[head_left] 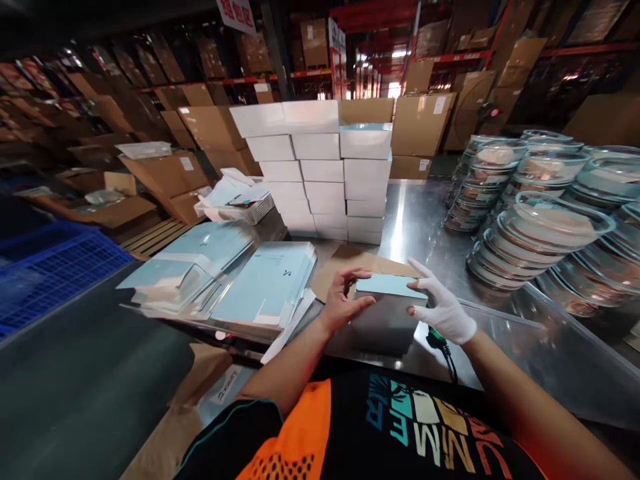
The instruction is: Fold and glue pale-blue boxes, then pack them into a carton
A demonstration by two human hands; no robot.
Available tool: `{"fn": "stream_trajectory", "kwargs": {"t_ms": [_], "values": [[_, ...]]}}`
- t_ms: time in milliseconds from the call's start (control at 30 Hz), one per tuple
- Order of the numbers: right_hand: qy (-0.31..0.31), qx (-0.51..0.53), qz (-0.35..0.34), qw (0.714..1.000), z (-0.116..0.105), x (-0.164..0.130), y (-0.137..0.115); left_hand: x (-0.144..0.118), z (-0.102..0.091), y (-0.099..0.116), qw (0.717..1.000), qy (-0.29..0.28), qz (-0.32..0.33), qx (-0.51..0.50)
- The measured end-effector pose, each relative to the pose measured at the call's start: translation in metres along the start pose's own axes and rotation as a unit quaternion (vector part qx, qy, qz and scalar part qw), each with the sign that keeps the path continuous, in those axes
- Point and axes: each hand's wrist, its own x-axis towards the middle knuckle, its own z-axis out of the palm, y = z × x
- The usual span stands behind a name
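A pale blue box (387,303) is held at the near edge of the steel table (430,220), the bare left hand (343,300) and gloved right hand (443,307) closed on its sides. Stacked white boxes (320,173) are seen at 12 o'clock, flat blue cartons (260,283) at 9 o'clock, stacked clear lidded bowls (540,227) at 2 o'clock.
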Motion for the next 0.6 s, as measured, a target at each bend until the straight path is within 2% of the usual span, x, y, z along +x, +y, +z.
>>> {"fn": "stream_trajectory", "kwargs": {"t_ms": [67,133,233,300,400,500,567,600], "values": [[-0.015,-0.013,-0.041,0.999,0.001,-0.01,0.0,0.004,-0.007,0.005,0.995,-0.08,0.043,0.03],[-0.028,-0.014,-0.075,0.997,0.005,-0.015,-0.004,0.005,-0.014,0.009,0.988,-0.126,0.074,0.052],[-0.03,-0.018,-0.113,0.993,0.011,-0.015,-0.008,0.003,-0.021,0.011,0.986,-0.126,0.097,0.052],[-0.023,-0.03,-0.113,0.993,0.017,-0.016,-0.006,-0.001,-0.022,0.009,0.988,-0.116,0.096,0.039],[0.015,-0.051,-0.041,0.998,0.031,-0.026,0.002,-0.012,-0.019,0.002,0.994,-0.085,0.054,0.04],[0.041,-0.052,0.053,0.996,0.048,-0.038,0.01,-0.035,-0.02,-0.012,0.998,-0.049,-0.027,0.042],[0.053,-0.028,0.098,0.993,0.05,-0.034,0.011,-0.057,-0.031,-0.025,0.992,-0.071,-0.086,0.064],[0.072,-0.008,0.116,0.991,0.046,-0.026,0.008,-0.068,-0.04,-0.032,0.982,-0.101,-0.114,0.109]]}}
